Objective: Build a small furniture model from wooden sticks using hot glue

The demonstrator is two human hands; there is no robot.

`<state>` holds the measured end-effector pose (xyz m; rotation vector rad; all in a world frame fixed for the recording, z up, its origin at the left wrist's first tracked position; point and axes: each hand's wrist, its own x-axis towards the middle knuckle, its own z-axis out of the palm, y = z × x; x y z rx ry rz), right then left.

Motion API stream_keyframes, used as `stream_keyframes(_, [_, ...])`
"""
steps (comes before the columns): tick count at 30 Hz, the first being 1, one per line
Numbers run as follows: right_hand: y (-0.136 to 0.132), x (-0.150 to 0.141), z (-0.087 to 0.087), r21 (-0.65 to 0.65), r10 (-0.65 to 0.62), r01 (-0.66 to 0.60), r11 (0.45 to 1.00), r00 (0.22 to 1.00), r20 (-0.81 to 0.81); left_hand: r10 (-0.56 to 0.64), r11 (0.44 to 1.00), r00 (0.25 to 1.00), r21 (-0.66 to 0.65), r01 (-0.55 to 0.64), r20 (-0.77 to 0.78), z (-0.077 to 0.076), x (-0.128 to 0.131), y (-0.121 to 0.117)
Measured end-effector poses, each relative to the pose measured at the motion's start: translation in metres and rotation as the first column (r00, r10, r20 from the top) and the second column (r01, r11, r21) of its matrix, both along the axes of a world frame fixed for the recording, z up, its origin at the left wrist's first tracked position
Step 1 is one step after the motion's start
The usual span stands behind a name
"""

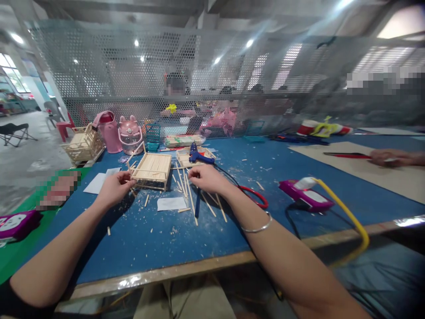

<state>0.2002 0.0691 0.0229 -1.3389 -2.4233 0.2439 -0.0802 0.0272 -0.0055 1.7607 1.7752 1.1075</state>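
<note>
My left hand (pixel 116 188) is closed, with its fingertips at the near left corner of a small model built of thin wooden sticks (pixel 152 168). The model has a slatted platform, low rails and a few thin posts, and stands on the blue table. My right hand (pixel 209 180) is a little to its right, thumb and fingers pinched together; what they hold, if anything, is too small to make out. Loose wooden sticks (pixel 186 188) lie beneath and beside this hand. Just behind it a blue glue gun (pixel 201 156) rests on another stick piece (pixel 182 159).
White paper (pixel 171 204) and a dark blue rod (pixel 198 206) lie near. A pink bottle (pixel 113 135), a pink jug (pixel 130 137) and a stick model (pixel 84 144) stand back left. Right are a purple power strip (pixel 305 195) and another person's hand (pixel 387 157) with scissors.
</note>
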Motion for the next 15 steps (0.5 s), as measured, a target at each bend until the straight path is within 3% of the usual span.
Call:
stream_keyframes(6, [0.005, 0.005, -0.002, 0.023, -0.126, 0.127, 0.992, 0.992, -0.021, 0.181, 0.983, 0.983, -0.008, -0.181, 0.011, 0.01, -0.002, -0.007])
stream_keyframes(8, [0.003, 0.005, 0.0, -0.035, -0.1, 0.101, 0.994, 0.995, 0.027, 0.143, 0.984, 0.989, -0.112, -0.139, 0.03, 0.015, 0.001, -0.013])
stream_keyframes(10, [-0.001, 0.004, 0.002, -0.133, -0.011, 0.023, 0.991, 0.996, 0.09, 0.072, 0.956, 0.975, -0.292, -0.008, 0.21, 0.017, 0.011, -0.019])
stream_keyframes(12, [-0.005, 0.001, 0.003, -0.218, 0.063, -0.03, 0.975, 0.988, 0.143, 0.079, 0.899, 0.883, -0.416, 0.137, 0.462, 0.018, 0.025, -0.023])
stream_keyframes(15, [-0.008, -0.001, 0.003, -0.271, 0.077, -0.018, 0.962, 0.974, 0.211, 0.201, 0.865, 0.698, -0.459, 0.202, 0.687, 0.016, 0.047, -0.025])
